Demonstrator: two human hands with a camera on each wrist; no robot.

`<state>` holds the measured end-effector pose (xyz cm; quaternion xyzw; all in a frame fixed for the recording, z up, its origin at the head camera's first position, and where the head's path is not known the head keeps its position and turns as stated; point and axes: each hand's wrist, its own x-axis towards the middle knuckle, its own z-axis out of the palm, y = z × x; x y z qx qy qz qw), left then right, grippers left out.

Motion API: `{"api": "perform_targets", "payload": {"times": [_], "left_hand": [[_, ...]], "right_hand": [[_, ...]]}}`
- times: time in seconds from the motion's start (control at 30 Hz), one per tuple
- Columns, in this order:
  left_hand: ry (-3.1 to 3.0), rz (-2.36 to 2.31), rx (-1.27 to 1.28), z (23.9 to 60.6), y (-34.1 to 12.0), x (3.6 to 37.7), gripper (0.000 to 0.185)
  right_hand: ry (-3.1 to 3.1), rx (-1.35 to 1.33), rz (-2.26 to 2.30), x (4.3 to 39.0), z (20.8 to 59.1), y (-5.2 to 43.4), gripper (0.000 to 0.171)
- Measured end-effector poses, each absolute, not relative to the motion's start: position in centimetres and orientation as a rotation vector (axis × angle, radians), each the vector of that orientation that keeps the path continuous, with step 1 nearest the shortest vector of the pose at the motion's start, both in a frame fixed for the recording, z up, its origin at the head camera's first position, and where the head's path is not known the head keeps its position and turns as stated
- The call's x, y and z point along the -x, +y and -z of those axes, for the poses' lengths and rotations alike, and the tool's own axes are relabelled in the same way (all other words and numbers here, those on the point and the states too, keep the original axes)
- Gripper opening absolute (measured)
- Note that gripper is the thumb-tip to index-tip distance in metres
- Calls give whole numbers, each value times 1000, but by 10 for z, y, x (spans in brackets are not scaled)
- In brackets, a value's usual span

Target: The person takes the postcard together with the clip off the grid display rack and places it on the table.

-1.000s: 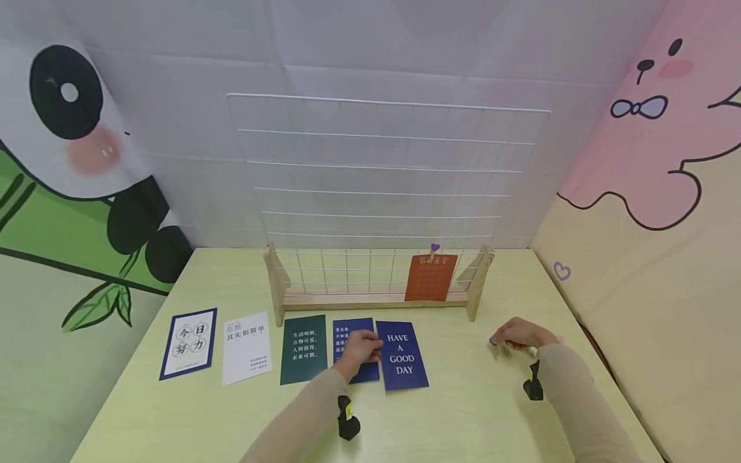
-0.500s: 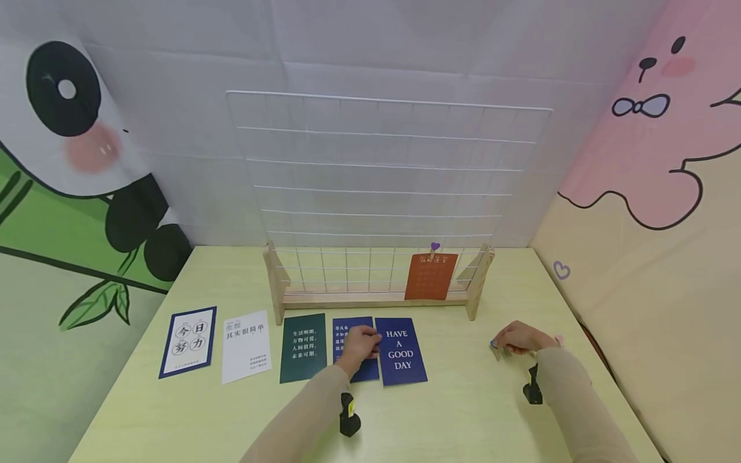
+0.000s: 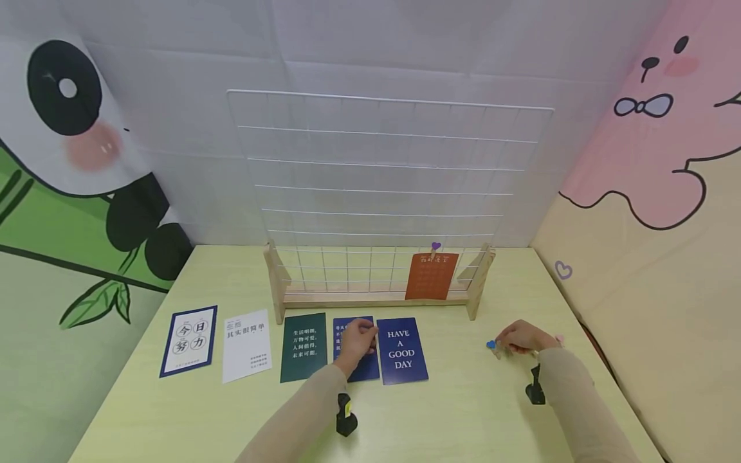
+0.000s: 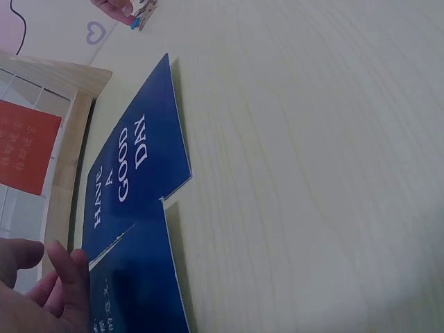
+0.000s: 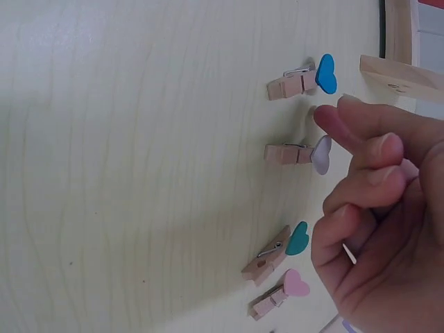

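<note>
My left hand (image 3: 356, 344) is over a blue card with white lettering (image 3: 366, 372), its fingertips by the left edge of the blue "HAVE A GOOD DAY" card (image 3: 402, 350). The left wrist view shows its thumb and fingers apart, with nothing between them. My right hand (image 5: 388, 180) hovers beside small wooden clothespins, fingers loosely bent and holding nothing. Nearest its fingertips are the clothespin with a blue heart (image 5: 295, 84) and the one with a pale lilac heart (image 5: 288, 154). Lower lie clothespins with a green heart (image 5: 267, 258) and a pink heart (image 5: 270, 303).
Behind the cards stands a white wire grid (image 3: 379, 191) on a wooden base (image 3: 347, 301). An orange card (image 3: 431, 280) hangs from it by a purple-heart clothespin (image 3: 435, 247). A green card (image 3: 303, 347), a white card (image 3: 247, 347) and a blue-bordered card (image 3: 188, 341) lie leftward.
My left fingertips have drawn slightly left, off the edge of the "HAVE A GOOD DAY" card. My right fingers have moved off the blue-heart clothespin, which shows more fully.
</note>
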<state>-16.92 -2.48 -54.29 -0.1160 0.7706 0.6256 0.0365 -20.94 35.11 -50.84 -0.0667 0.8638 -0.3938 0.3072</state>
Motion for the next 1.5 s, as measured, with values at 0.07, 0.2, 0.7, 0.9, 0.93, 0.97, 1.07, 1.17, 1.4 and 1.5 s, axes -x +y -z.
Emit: {"api": "perform_targets", "payload": {"times": [0.07,0.2,0.7,0.9,0.93,0.97,1.07,1.17,1.4,1.5], "left_hand": [[2397,-1922,353,541,-26,170,19],[2420,-1945,344,536,-30,175,17],[2502,-1948,78,494,-34,194,18],[2551,-1874,-4,478,-29,201,21],[2559,-1863,-18,476,-28,203,22],[2571,-1850,-39,475,-27,205,23],[2603,-1819,-93,469,-22,209,23],[2613,-1799,-118,466,-18,214,25],[2640,-1765,-175,459,-9,219,27],[2637,-1763,-174,458,-6,220,27]], "right_hand": [[2257,259,1087,214,513,357,20],[2283,312,1121,221,512,361,21],[2661,381,1190,234,460,309,31],[2686,508,1364,242,445,289,27],[2683,543,1394,243,442,285,26],[2675,569,1426,244,439,282,26],[2663,627,1487,247,431,272,25],[2701,582,1463,249,423,263,26],[2759,470,1424,254,407,242,27],[2737,451,1475,256,404,237,27]]}}
